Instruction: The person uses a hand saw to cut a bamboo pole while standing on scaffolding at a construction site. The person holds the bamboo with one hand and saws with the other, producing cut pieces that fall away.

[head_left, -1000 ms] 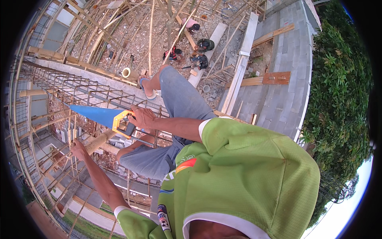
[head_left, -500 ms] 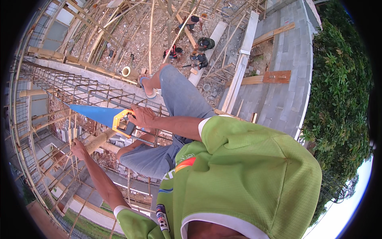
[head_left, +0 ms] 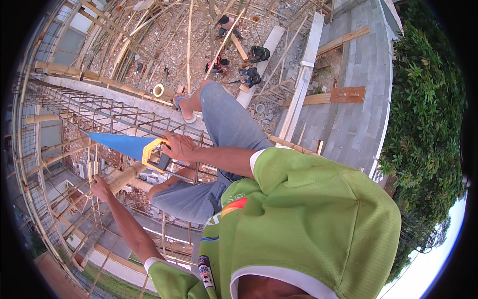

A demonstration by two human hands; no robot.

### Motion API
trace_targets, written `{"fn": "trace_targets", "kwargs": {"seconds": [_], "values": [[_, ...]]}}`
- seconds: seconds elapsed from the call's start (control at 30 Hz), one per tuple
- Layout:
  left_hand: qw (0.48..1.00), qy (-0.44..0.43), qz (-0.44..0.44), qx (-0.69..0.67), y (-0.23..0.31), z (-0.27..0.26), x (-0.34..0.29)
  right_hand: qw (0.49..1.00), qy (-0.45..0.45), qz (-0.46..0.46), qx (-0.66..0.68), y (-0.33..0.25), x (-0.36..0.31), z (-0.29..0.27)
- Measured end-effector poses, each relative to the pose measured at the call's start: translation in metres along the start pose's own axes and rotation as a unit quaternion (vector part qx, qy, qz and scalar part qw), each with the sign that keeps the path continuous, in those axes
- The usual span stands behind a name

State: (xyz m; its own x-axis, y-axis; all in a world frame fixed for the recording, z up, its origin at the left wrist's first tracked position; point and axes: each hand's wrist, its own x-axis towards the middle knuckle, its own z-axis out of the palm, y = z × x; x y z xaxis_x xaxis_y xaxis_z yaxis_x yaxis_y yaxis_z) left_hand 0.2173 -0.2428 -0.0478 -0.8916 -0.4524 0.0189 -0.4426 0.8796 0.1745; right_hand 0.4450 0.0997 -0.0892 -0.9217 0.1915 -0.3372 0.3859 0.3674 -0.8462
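Note:
My right hand (head_left: 180,146) is closed around the yellow and black handle of a handsaw (head_left: 119,145). Its blue blade stretches left, and the tip lies close to the upper ends of some thin wooden strips (head_left: 91,162). Whether blade and strips touch, I cannot tell. Below the blade, my left hand (head_left: 101,188) grips the strips, fingers closed around them. I sit with legs spread over a long rebar cage (head_left: 114,110), one sandalled foot resting by its concrete edge. A thick round bamboo pole (head_left: 124,178) passes beneath the saw, near my left hand.
Far below, several people (head_left: 250,74) work around a plank on rubble. A pale pipe end (head_left: 158,90) stands past the rebar. To the right are a grey block wall (head_left: 361,65) and a leafy tree (head_left: 425,109). Bamboo scaffolding and a lower floor lie below left.
Both hands and the saw stay nearly in place, shifting only slightly in the picture. Below, the person at the top of the group has moved left and bent differently.

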Motion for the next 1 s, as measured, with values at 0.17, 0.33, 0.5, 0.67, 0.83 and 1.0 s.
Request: {"fn": "trace_targets", "kwargs": {"seconds": [0.17, 0.33, 0.5, 0.67, 0.83, 1.0], "values": [[1.0, 0.0, -0.011, -0.006, 0.0, -0.002, 0.0, 1.0, 0.002, 0.004, 0.002, -0.001, -0.001, 0.0], [1.0, -0.004, -0.022, -0.007, 0.005, -0.005, -0.005, 1.0, -0.006, 0.009, -0.003, -0.001, 0.001, 0.001], [1.0, -0.007, -0.013, -0.009, 0.009, -0.009, -0.011, 1.0, 0.0, 0.001, -0.009, 0.002, 0.001, 0.004], [1.0, -0.011, -0.014, -0.01, 0.009, -0.01, -0.011, 1.0, -0.003, -0.001, -0.01, 0.003, 0.002, 0.004], [1.0, -0.014, -0.007, -0.007, 0.006, -0.009, -0.007, 1.0, -0.002, -0.001, -0.006, 0.001, 0.001, 0.001], [1.0, -0.008, -0.01, -0.006, 0.006, -0.009, -0.007, 1.0, -0.004, -0.002, -0.006, 0.0, 0.001, 0.0]]}}
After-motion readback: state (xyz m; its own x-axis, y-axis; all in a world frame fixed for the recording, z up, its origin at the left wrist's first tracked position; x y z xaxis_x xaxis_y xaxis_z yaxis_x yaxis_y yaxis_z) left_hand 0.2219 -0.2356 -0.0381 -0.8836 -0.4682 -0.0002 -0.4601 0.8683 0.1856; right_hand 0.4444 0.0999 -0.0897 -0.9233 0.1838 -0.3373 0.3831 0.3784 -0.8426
